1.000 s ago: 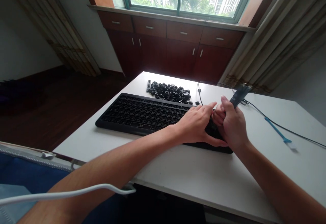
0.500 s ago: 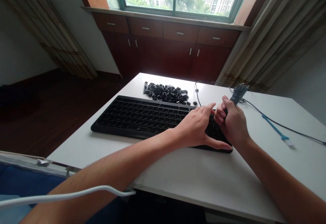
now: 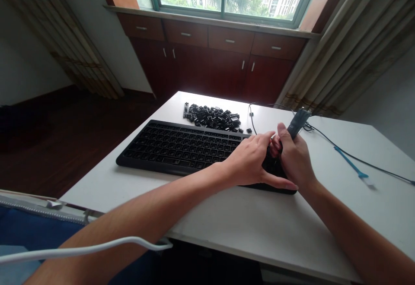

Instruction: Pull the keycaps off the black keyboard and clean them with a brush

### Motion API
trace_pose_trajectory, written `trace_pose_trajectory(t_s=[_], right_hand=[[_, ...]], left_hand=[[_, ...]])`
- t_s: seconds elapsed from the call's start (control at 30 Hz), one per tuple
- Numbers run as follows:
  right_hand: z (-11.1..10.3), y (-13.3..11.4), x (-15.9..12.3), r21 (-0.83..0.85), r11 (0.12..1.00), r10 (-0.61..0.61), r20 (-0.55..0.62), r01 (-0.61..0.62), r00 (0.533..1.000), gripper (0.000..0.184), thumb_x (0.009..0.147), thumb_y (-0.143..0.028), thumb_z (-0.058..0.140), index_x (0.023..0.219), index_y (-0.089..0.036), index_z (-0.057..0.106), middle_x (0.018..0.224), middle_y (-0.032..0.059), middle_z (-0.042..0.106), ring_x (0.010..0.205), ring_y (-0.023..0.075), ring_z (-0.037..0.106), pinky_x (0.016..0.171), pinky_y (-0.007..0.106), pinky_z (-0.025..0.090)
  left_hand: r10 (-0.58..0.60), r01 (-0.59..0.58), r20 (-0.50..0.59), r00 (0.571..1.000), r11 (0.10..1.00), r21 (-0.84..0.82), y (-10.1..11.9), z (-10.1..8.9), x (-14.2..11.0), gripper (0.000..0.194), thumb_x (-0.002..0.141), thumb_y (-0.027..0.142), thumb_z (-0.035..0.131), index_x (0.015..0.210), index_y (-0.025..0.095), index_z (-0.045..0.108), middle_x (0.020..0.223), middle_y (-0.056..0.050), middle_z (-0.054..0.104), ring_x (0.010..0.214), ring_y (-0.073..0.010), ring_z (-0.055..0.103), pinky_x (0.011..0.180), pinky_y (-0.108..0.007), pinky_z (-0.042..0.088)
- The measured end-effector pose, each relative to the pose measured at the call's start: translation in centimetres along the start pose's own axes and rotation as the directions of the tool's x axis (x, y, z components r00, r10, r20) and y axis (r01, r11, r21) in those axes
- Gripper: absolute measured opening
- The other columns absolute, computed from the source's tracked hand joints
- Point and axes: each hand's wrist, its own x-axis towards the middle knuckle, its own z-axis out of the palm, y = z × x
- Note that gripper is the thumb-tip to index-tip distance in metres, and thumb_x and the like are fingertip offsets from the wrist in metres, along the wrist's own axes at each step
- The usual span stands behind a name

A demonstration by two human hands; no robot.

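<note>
A black keyboard (image 3: 168,144) with its keycaps off lies across the white table. My left hand (image 3: 251,157) spans its right part, the fingers toward the far edge and the thumb along the near edge, holding it in place. Over the keyboard's right end, my right hand (image 3: 295,157) is closed around a dark grey brush-like tool (image 3: 297,123). The tool's broad flat end points up and away; its lower end is hidden among the fingers, close to the keys. Behind the keyboard lies a heap of loose black keycaps (image 3: 214,118).
A blue-handled brush (image 3: 352,163) lies on the table (image 3: 340,216) at the right. A thin black cable (image 3: 363,157) runs behind my right hand toward the right edge. Stray keycaps (image 3: 249,131) lie near the heap. A white cable (image 3: 106,245) crosses above my left forearm.
My right hand has shifted slightly left, and the tool in it has turned and moved a little left and down. My left hand stays on the keyboard.
</note>
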Motion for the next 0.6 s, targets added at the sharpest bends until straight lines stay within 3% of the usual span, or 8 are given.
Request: trace_pose_trajectory(t_s=[0.13, 0.23, 0.33, 0.43, 0.53, 0.6], right_hand=[[-0.4, -0.6, -0.2, -0.277, 0.957, -0.075, 0.052, 0.086, 0.996, 0.049, 0.094, -0.063, 0.055, 0.07, -0.021, 0.056, 0.063, 0.0003, 0.057, 0.058, 0.0147, 0.052, 0.057, 0.028, 0.044], [-1.4, -1.0, 0.0, -0.517, 0.811, -0.226, 0.153, 0.273, 0.962, 0.05, 0.094, -0.063, 0.055, 0.07, -0.02, 0.058, 0.061, 0.0011, 0.058, 0.057, 0.0149, 0.051, 0.054, 0.028, 0.04], [-2.4, -0.9, 0.5, -0.569, 0.729, -0.306, 0.228, 0.382, 0.924, 0.05, 0.094, -0.06, 0.057, 0.066, -0.019, 0.06, 0.058, 0.0013, 0.058, 0.053, 0.014, 0.05, 0.049, 0.028, 0.037], [-2.6, -0.7, 0.8, -0.529, 0.793, -0.25, 0.167, 0.301, 0.954, 0.051, 0.092, -0.061, 0.06, 0.063, -0.019, 0.058, 0.049, -0.0002, 0.056, 0.045, 0.0134, 0.051, 0.044, 0.026, 0.039], [-2.1, -0.6, 0.5, -0.499, 0.844, -0.16, 0.118, 0.198, 0.98, 0.051, 0.089, -0.062, 0.063, 0.061, -0.021, 0.054, 0.042, -0.002, 0.054, 0.034, 0.0133, 0.05, 0.036, 0.026, 0.038], [-1.8, -0.7, 0.3, -0.503, 0.841, -0.173, 0.105, 0.202, 0.979, 0.049, 0.088, -0.061, 0.066, 0.062, -0.021, 0.054, 0.043, -0.0022, 0.055, 0.033, 0.0136, 0.051, 0.035, 0.025, 0.04]], left_hand=[[-0.011, 0.011, 0.0, 1.0, 1.0, -0.007, 0.1, -0.2, 0.1, 0.108, 0.059, 0.075, 0.082, 0.141, 0.015, 0.046, 0.125, -0.016, 0.063, 0.111, -0.0353, 0.061, 0.1, -0.052, 0.051], [-0.015, 0.015, 0.001, 1.0, 1.0, 0.015, 0.1, -0.2, 0.0, 0.11, 0.056, 0.081, 0.08, 0.138, 0.013, 0.049, 0.126, -0.018, 0.062, 0.114, -0.0371, 0.061, 0.103, -0.053, 0.049], [-0.016, 0.016, 0.01, 1.0, 0.999, 0.028, 0.1, -0.1, 0.0, 0.116, 0.056, 0.083, 0.078, 0.142, 0.013, 0.045, 0.134, -0.02, 0.059, 0.121, -0.0394, 0.057, 0.108, -0.055, 0.045], [-0.009, 0.009, 0.006, 1.0, 0.999, 0.03, 0.0, 0.0, 0.0, 0.119, 0.057, 0.083, 0.077, 0.144, 0.012, 0.041, 0.137, -0.021, 0.057, 0.126, -0.0395, 0.055, 0.11, -0.055, 0.043], [-0.006, 0.006, 0.006, 1.0, 0.999, 0.052, -0.1, 0.1, 0.1, 0.11, 0.056, 0.084, 0.076, 0.134, 0.011, 0.05, 0.124, -0.019, 0.063, 0.115, -0.0377, 0.06, 0.104, -0.054, 0.048], [-0.004, 0.004, 0.005, 1.0, 0.997, 0.073, -0.2, 0.2, 0.1, 0.104, 0.056, 0.084, 0.076, 0.126, 0.011, 0.053, 0.118, -0.018, 0.064, 0.109, -0.0369, 0.061, 0.101, -0.054, 0.049]])
